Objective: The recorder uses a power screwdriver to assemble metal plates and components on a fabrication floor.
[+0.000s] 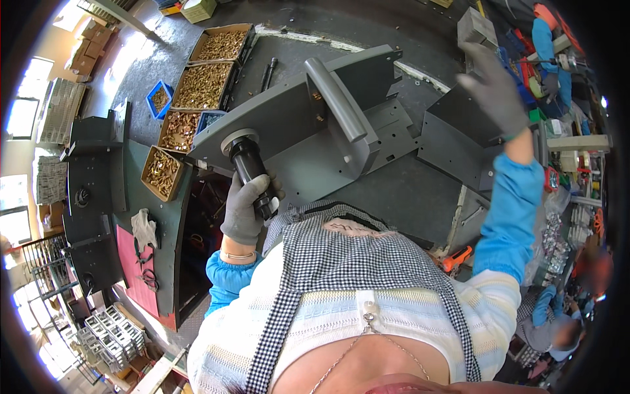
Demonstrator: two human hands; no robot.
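Note:
My left hand [244, 209], in a grey glove, is wrapped round the lower end of a black cylinder [248, 161]. A pale ring [239, 139] surrounds the cylinder's other end, against the side plate of a large grey metal housing [282, 118]. A thick grey tube [335, 98] runs along that housing. Off to the right, my right hand [495, 95] is raised in a grey glove, fingers stretched out and holding nothing. Below it stands a grey bent sheet-metal part [456, 134].
Several boxes of brass-coloured fittings [203, 85] line the far left of the bench, beside a small blue bin [159, 100]. A dark metal frame [98, 190] stands left. An orange-handled tool [457, 259] lies near my right side. A co-worker's blue sleeve [543, 46] shows far right.

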